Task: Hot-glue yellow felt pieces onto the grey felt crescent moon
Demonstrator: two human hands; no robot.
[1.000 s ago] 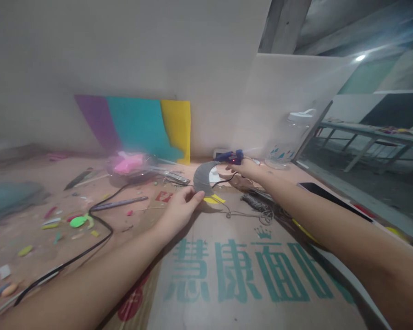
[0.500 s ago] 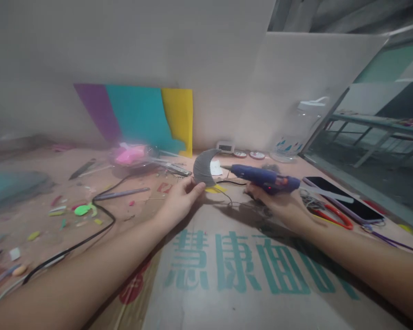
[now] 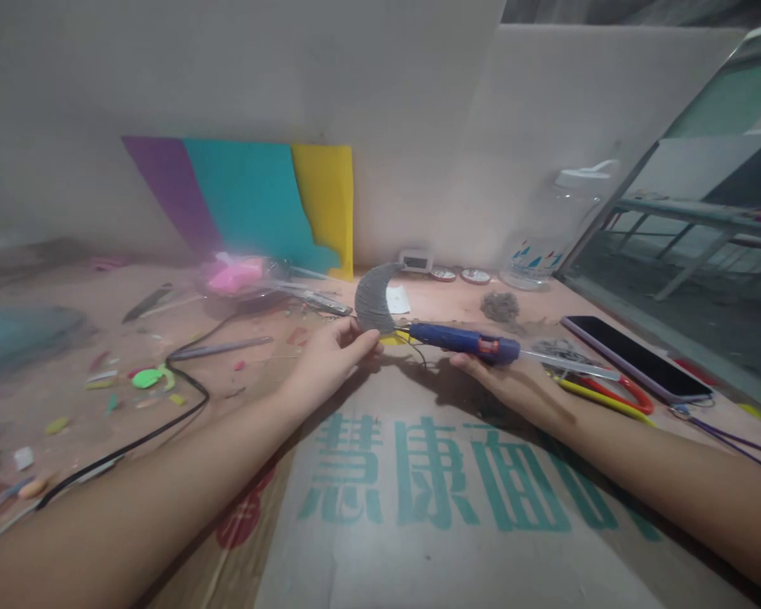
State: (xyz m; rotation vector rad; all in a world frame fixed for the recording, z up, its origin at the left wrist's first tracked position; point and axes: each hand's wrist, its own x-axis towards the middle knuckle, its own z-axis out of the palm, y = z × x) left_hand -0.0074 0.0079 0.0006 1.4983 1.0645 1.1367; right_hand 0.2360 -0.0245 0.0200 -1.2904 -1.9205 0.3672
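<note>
Grey crescent (image 3: pixel 370 299) in closed left grip (image 3: pixel 331 359), glue gun (image 3: pixel 447 337) in right grip (image 3: pixel 515 385).

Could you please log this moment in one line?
left hand: holds grey crescent | right hand: holds blue glue gun | nozzle: at crescent's lower end, contact unclear

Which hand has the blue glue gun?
The right hand: it holds the blue glue gun, with a clear stick poking out behind. The left hand pinches the grey crescent instead.
</note>
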